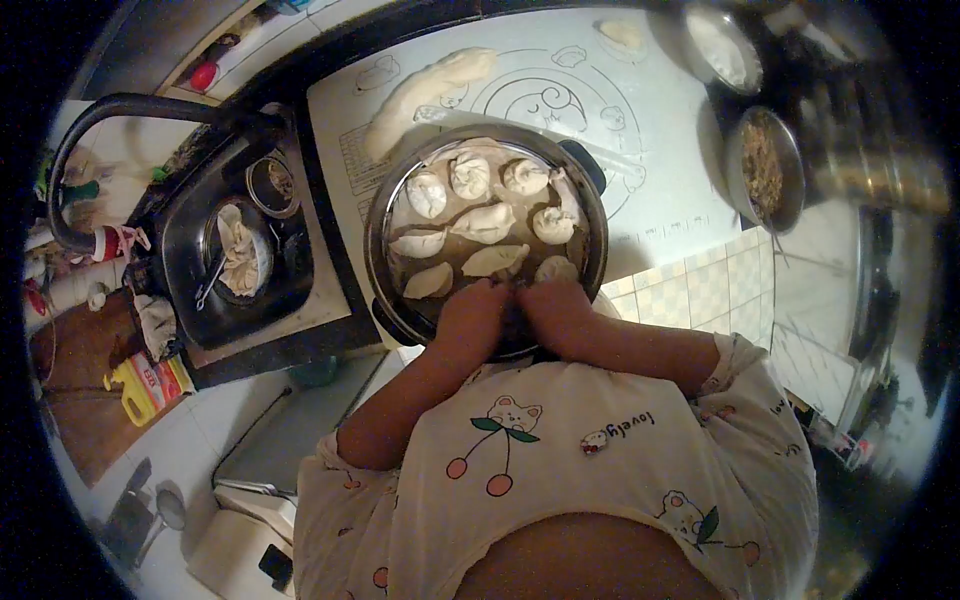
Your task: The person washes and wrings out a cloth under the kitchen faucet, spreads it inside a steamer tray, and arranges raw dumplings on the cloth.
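Observation:
A round metal steamer pan (pixel 375 245) holds several pale dumplings, some round and pleated, some long. My left hand (pixel 474 312) and my right hand (pixel 554 305) are close together over the pan's near edge. The fingers of both hands are bent inward and mostly hidden, and I cannot make out what lies between them. A long dumpling (pixel 495 261) lies just beyond my left hand. A round dumpling (pixel 556 269) touches or nearly touches my right hand. Near the pan's middle is another long dumpling (pixel 483 223).
Behind the pan, a long dough piece (pixel 420 95) lies on a printed white mat (pixel 660 130). To the right stand a bowl of filling (pixel 765 165) and a bowl of white powder (pixel 722 50). A black sink (pixel 200 290) with dishes is at the left.

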The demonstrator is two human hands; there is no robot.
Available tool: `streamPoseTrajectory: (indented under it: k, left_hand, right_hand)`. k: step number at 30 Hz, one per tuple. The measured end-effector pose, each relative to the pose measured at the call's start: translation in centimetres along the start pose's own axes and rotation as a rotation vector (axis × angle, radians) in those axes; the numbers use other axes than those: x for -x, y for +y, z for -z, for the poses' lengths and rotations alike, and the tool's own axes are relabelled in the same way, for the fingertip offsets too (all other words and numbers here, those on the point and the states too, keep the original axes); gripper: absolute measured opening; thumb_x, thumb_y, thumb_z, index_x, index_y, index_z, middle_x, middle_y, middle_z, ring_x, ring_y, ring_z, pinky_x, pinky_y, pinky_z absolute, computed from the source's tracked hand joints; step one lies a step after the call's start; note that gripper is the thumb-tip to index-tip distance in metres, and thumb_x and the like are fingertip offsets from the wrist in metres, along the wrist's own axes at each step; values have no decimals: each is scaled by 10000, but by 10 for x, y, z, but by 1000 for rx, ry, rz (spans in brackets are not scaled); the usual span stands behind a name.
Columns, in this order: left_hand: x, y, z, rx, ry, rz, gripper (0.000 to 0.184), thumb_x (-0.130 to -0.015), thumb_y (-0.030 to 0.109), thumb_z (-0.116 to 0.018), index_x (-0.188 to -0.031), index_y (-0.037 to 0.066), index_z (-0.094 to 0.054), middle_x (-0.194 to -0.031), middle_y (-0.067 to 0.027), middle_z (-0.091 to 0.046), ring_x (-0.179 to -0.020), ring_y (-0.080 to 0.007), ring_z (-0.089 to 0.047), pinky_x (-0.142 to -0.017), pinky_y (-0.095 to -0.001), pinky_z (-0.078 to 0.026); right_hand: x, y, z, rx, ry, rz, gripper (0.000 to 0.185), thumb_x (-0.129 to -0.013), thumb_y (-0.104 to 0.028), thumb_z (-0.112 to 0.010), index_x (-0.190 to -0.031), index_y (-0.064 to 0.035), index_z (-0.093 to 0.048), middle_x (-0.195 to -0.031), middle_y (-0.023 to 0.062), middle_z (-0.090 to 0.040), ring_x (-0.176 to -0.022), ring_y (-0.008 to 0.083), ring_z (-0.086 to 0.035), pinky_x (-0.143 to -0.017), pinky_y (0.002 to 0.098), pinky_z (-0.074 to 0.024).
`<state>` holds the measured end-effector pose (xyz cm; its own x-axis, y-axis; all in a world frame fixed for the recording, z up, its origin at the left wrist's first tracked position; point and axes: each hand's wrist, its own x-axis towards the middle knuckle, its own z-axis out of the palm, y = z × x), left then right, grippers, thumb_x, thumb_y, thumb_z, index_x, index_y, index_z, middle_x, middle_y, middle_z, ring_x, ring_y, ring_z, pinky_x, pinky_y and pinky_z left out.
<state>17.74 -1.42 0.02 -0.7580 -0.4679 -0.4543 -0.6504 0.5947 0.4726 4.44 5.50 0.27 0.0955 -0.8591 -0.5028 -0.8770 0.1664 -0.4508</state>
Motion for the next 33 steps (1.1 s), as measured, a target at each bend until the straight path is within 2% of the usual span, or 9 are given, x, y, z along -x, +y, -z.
streamPoseTrajectory:
  k: [7, 13, 16, 18, 22, 25, 28, 31, 33]
  left_hand:
    - [2, -10, -3, -24, 35, -101, 144, -783, 113, -473, -855, 68, -590, -802, -155, -578, -792, -319, -593, -662, -421, -488]
    - [10, -4, -2, 12, -35, 22, 168, -807, 130, -455, -865, 62, -597, -814, -155, -577, -814, -323, -587, -705, -426, -472]
    - [11, 3, -3, -6, 10, 51, 152, -779, 129, -521, -895, 75, -603, -841, -143, -579, -815, -326, -586, -703, -423, -471]
    - [15, -4, 8, 98, 148, -32, 168, -739, 118, -578, -902, 81, -601, -851, -134, -577, -798, -327, -585, -678, -419, -475]
    - [14, -40, 32, 164, 476, -55, 220, -662, 85, -656, -869, 74, -583, -860, -119, -579, -768, -325, -577, -649, -412, -478]
    - [17, -41, 39, 110, 253, -8, 199, -678, 106, -640, -852, 65, -554, -835, -128, -571, -765, -324, -577, -646, -413, -476]
    - [22, -31, 18, 27, 221, -84, 177, -707, 122, -609, -850, 55, -530, -827, -134, -556, -759, -324, -583, -638, -414, -479]
    - [22, -15, 14, -83, 175, -23, 149, -740, 132, -573, -850, 46, -520, -835, -139, -541, -741, -330, -587, -624, -423, -481]
    - [18, -18, 9, -108, 115, 56, 139, -747, 129, -561, -849, 44, -520, -849, -135, -538, -751, -329, -585, -631, -425, -481]
  right_hand:
    - [4, -3, 8, 13, 26, 16, 162, -736, -142, -527, -699, -21, -629, -690, 203, -623, -663, 335, -637, -564, 447, -504]
    - [8, 5, 9, 14, 50, 87, 147, -742, -133, -508, -734, -30, -613, -683, 191, -617, -672, 343, -629, -582, 450, -494]
    - [6, 10, 4, 75, 34, 96, 140, -744, -145, -528, -802, -52, -616, -723, 167, -624, -698, 331, -628, -599, 443, -493]
    - [6, 16, 5, 107, 53, 74, 171, -764, -169, -550, -896, -95, -628, -767, 129, -635, -738, 301, -630, -606, 421, -498]
    - [4, 28, 44, -155, 308, -75, 209, -737, -179, -643, -918, -78, -616, -818, 138, -621, -740, 309, -611, -639, 380, -488]
    - [1, 30, 52, -220, 313, -51, 200, -731, -142, -641, -919, -82, -618, -840, 134, -621, -750, 306, -608, -649, 378, -490]
    - [-3, 37, 47, -173, 401, 12, 201, -718, -113, -644, -915, -82, -620, -839, 131, -620, -748, 303, -608, -654, 376, -492]
    - [-3, 47, 50, -262, 429, -92, 194, -718, -105, -636, -910, -79, -621, -848, 126, -616, -764, 302, -604, -673, 373, -493]
    - [-2, 48, 50, -437, 369, -174, 216, -710, -94, -630, -924, -78, -615, -881, 123, -611, -780, 302, -599, -685, 370, -491]
